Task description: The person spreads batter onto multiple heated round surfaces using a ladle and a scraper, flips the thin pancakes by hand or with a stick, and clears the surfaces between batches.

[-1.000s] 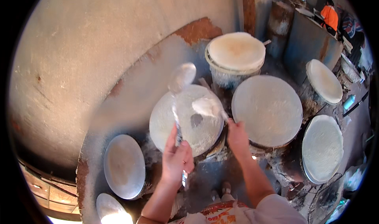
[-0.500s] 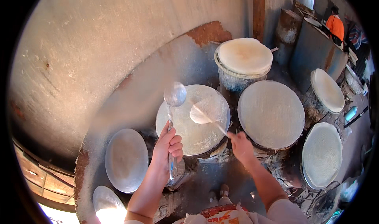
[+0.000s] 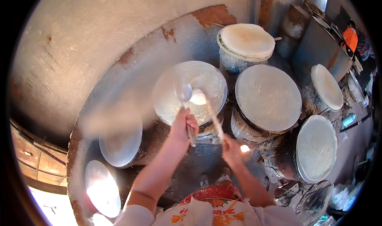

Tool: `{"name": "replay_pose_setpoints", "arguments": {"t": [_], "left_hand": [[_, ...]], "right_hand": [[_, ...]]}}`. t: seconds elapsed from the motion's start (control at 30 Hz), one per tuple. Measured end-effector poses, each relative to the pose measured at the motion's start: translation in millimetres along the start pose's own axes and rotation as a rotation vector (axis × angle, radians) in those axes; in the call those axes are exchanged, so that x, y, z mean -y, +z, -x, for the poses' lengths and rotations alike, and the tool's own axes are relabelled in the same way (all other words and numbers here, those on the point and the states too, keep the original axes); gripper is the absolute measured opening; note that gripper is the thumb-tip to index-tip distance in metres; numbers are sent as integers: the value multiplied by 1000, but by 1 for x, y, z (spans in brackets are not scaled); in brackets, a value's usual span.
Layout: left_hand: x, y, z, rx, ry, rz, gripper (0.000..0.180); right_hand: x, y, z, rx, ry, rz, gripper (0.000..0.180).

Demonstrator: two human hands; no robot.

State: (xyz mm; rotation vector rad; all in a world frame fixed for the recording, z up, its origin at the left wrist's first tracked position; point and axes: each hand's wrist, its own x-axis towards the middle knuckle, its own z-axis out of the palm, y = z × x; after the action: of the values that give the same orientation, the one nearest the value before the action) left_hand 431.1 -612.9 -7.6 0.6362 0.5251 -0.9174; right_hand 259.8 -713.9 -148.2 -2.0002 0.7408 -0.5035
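My left hand (image 3: 184,124) is wrapped round the handle of a metal ladle (image 3: 184,94), its bowl blurred above a round griddle (image 3: 211,76). That griddle's surface has a pale, uneven coat of batter. Closed on a long pale handle, my right hand (image 3: 231,149) is just right of and nearer than the left. The handle belongs to a spreader (image 3: 215,120) with a rounded whitish head, which is over the griddle beside the ladle bowl. Whether the head touches the surface I cannot tell. A hazy blur, like steam, covers the griddle's left side.
A second griddle (image 3: 268,98) with a pale sheet stands at right. Pale flat rounds lie farther right (image 3: 316,148), and a bucket (image 3: 238,63) at the back carries another round (image 3: 247,39). Bare metal discs (image 3: 102,190) lie at left. A person in orange (image 3: 350,39) is far right.
The ladle has come lower and closer to the spreader head, and my hands are nearer each other. The view has shifted, and a bright glow now shows beside my right hand.
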Motion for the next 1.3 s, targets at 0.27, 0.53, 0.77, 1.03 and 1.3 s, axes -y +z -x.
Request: {"name": "replay_pose_setpoints", "arguments": {"t": [0.27,0.53,0.77,1.03,1.3], "left_hand": [[46,-8,53,563,-184,1016,37],[61,-2,106,776,61,1031,38],[101,-54,165,745,198,929,40],[139,-78,183,667,122,1001,36],[154,-89,199,691,201,964,40]], "right_hand": [[44,-24,-35,128,-228,-186,32],[28,-12,-63,454,-353,-2,31],[-2,-78,-62,458,60,-76,45],[-7,-86,-65,217,-471,500,40],[12,-107,-56,123,-398,414,25]]}}
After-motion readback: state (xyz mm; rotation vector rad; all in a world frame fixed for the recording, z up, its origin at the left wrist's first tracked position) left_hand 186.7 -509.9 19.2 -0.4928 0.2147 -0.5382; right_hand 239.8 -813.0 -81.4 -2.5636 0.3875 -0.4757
